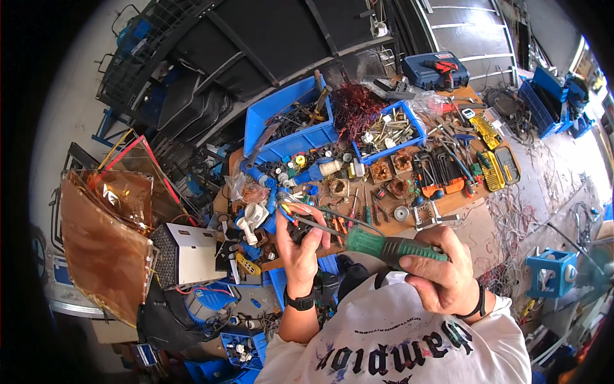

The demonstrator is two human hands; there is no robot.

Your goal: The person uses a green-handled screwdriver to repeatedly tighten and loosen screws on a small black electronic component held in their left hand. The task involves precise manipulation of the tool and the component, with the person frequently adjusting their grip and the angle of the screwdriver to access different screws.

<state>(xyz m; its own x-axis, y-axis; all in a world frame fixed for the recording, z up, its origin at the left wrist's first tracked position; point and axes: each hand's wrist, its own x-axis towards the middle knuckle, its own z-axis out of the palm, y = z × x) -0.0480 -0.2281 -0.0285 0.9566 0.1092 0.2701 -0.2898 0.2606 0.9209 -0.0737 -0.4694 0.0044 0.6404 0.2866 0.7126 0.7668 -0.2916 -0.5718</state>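
My right hand (444, 269) is wrapped round the green and black handle of a screwdriver (364, 243), held above the near edge of the table. Its metal shaft points left, toward my raised left hand (299, 253). Between the left thumb and fingers are thin coloured wires (289, 210), orange, blue and yellow among them. The shaft passes close to those fingertips; whether its tip touches the wires is too small to tell. Both wrists wear dark bands.
A cluttered wooden table (464, 200) holds a blue bin (294, 152) of tools, a blue tray (419, 137) of bolts, hex keys (441, 168) and a yellow bit case (491, 169). White pipe fittings (254, 216) lie left. A red drill (442, 67) rests on a blue case at the back.
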